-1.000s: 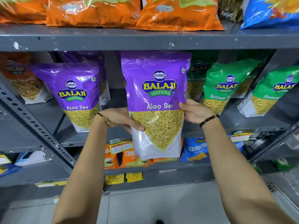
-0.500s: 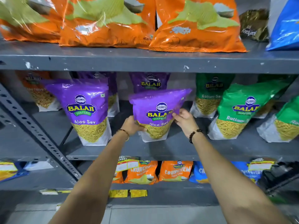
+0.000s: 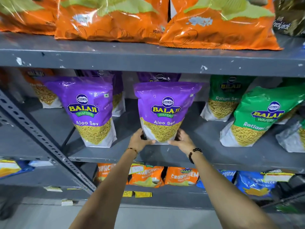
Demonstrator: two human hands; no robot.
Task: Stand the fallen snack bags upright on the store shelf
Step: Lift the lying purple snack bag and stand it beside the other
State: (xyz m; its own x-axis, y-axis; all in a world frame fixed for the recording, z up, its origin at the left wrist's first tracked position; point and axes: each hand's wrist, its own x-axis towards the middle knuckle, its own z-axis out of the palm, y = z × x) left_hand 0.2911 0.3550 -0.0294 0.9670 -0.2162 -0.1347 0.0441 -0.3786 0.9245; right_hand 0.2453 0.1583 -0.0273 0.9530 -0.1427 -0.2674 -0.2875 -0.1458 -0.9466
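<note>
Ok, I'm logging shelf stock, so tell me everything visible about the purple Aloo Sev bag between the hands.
The purple Aloo Sev bag is a glossy plastic stand-up pouch with a Balaji Wafers logo and a clear lower window showing yellow sev. It stands upright on the grey middle shelf, facing forward. The left hand and right hand grip its bottom corners. Another purple bag sits behind it.

Dull grey painted metal shelf (image 3: 115,156), white chips in the paint. On it: glossy purple Aloo Sev pouch (image 3: 162,106), yellow logo lettering, green banner, white base. Right of it, glossy green Ratlami Sev pouch (image 3: 262,116), same yellow logo. Above the shelf: shiny orange chip bags (image 3: 214,32) with pale green patches.
</note>
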